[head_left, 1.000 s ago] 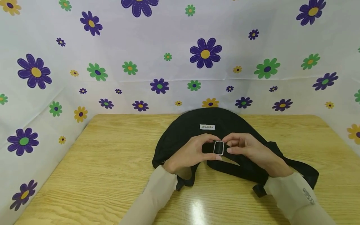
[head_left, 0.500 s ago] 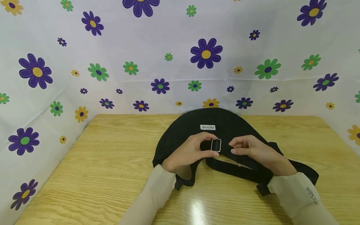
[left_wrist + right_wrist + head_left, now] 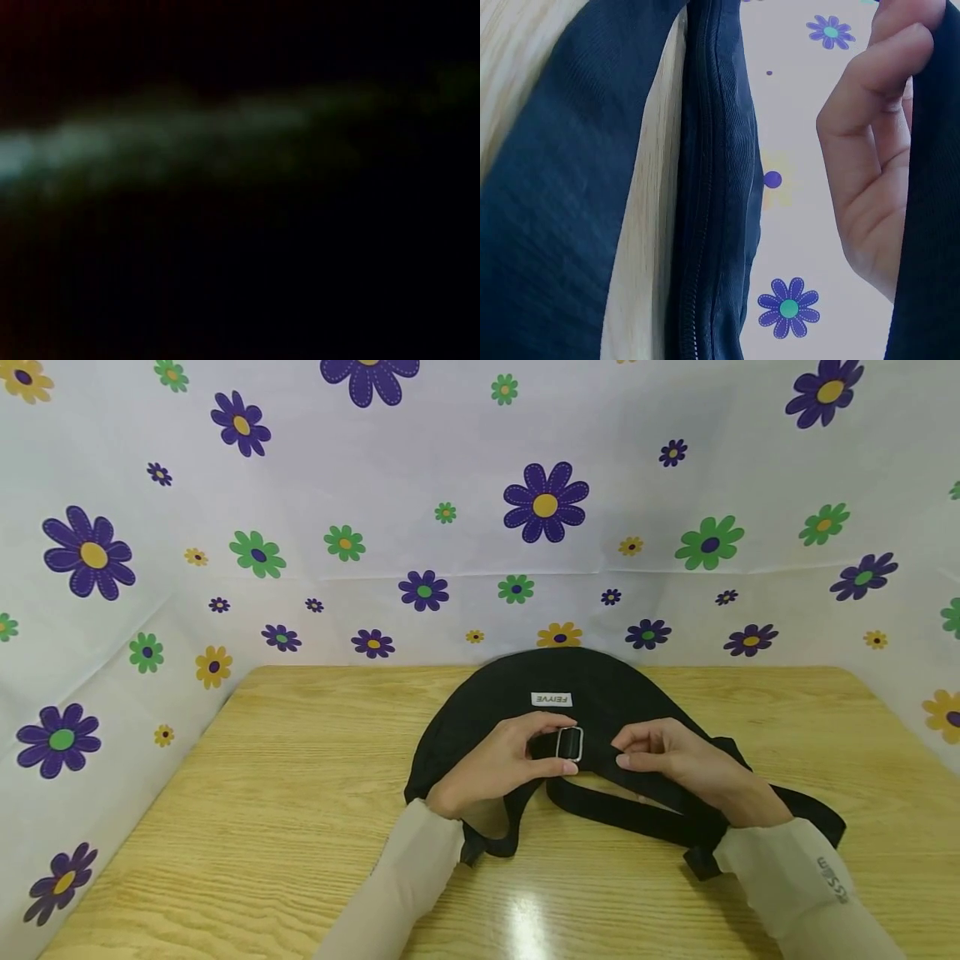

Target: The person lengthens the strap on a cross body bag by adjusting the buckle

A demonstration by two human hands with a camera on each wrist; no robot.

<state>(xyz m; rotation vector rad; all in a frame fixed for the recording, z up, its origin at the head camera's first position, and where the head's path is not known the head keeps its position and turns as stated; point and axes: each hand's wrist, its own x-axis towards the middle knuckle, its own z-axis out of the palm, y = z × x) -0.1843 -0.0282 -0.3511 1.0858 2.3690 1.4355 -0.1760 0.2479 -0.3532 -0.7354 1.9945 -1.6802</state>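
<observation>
A black waist bag [image 3: 487, 710] with a small white label [image 3: 551, 699] lies on the wooden table in the head view. Between thumb and fingers, my left hand [image 3: 498, 760] holds a silver slider buckle [image 3: 570, 744] threaded with black strap. Just right of the buckle, my right hand [image 3: 682, 760] pinches the black strap [image 3: 652, 792], which runs down to the lower right. The right wrist view shows curled fingers [image 3: 870, 135] against that strap [image 3: 937, 195], with the bag's zipper [image 3: 701, 225] beside them. Dark blur fills the left wrist view.
The wooden table [image 3: 285, 810] extends on both sides of the bag. Behind it hangs a white cloth [image 3: 420, 468] printed with flowers. Another strap loop [image 3: 810, 810] lies on the table at right, near the right sleeve [image 3: 787, 868].
The left hand has shifted slightly left with the buckle. The right hand has moved a little right, widening the gap between the buckle and its fingertips; the bag stays in place.
</observation>
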